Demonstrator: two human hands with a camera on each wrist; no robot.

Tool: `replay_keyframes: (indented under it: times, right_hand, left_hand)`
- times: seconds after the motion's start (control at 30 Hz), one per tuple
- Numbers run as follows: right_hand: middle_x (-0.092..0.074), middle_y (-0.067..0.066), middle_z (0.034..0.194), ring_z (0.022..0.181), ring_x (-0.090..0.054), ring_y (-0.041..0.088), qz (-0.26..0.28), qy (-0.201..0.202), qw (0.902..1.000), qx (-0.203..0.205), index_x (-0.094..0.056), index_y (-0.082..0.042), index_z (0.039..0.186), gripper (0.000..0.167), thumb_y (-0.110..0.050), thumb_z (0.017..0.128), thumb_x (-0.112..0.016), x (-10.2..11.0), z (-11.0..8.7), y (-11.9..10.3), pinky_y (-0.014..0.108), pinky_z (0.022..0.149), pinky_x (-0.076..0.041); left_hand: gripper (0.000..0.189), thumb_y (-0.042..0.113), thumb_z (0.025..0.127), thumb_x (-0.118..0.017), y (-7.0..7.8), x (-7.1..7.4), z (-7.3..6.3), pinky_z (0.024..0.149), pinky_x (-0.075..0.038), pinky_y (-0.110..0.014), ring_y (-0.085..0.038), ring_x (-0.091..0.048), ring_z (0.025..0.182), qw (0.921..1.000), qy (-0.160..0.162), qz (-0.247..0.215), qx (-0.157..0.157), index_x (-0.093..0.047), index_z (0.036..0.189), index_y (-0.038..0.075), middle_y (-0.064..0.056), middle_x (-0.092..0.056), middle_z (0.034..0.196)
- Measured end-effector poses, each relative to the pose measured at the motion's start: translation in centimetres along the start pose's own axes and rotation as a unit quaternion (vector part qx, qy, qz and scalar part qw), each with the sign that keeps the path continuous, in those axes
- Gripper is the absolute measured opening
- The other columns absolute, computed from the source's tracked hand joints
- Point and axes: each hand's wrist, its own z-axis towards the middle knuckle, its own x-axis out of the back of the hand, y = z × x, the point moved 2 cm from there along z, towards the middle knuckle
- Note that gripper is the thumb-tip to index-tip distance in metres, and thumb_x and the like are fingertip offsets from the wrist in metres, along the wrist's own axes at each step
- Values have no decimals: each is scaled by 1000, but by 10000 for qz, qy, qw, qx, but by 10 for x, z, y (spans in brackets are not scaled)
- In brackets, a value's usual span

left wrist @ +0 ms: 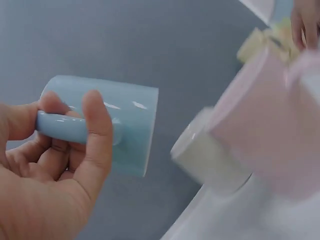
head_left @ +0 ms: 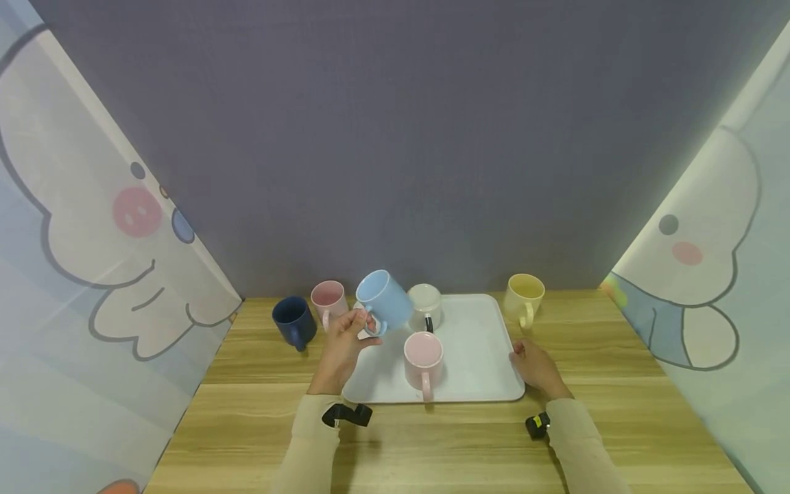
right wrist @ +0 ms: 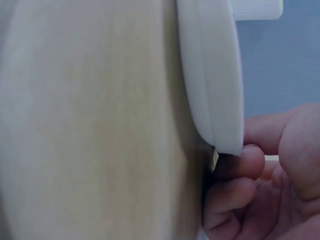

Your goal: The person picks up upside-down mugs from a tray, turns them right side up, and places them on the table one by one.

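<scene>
Aloft, the light blue mug [head_left: 391, 302] is held by its handle in the left grip [head_left: 341, 347], over the left part of the white tray [head_left: 478, 350], long axis slanted, mouth turned up toward the left edge of the wood-grained table [head_left: 432, 446]. The tray's right edge is pinched by the right grip [head_left: 538, 367]. A grey wall [head_left: 395, 137] is seen behind.

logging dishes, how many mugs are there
6: navy mug and pink mug left of the tray, light-blue mug in the left hand, white mug and nearer pink mug on the tray, yellow mug to its right.
</scene>
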Motion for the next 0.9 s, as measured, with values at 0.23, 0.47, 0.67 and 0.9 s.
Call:
replay_keyframes:
  times: [0.23,0.47,0.67,0.9]
  right_hand:
    - [-66,28,110,99,-65,40,-19,29,10000,-8,-57,9,117,30,-15,100,-52,0,1,0,58,90,-50]
    - [-66,27,109,99,-64,40,-40,5,10000,-15,-57,9,117,30,-16,100,-51,-1,2,2,58,90,-50]
    - [-66,27,109,95,-64,37,-20,-7,10000,-48,-57,8,118,30,-16,100,-51,0,2,1,56,87,-51]
    - [-66,25,108,95,-63,36,-17,-17,10000,-74,-57,7,117,29,-16,100,-52,1,0,0,56,87,-51]
  left_hand:
    - [35,19,110,-44,-13,-9,-1,88,-59,-39,-8,-56,78,9758,-266,-2151,282,-62,81,16,6,-55,77]
    - [35,21,112,-35,-25,-18,-1,95,-58,-39,-9,-56,78,9412,-450,-3311,504,-55,85,12,5,-53,78]
    - [34,20,113,-28,-31,-28,-3,99,-56,-36,-9,-49,73,9087,-664,-4071,639,-50,88,11,3,-52,77]
    - [39,24,113,-25,-39,-33,-2,100,-55,-31,-7,-50,67,8668,-919,-4855,663,-50,87,9,3,-53,73]
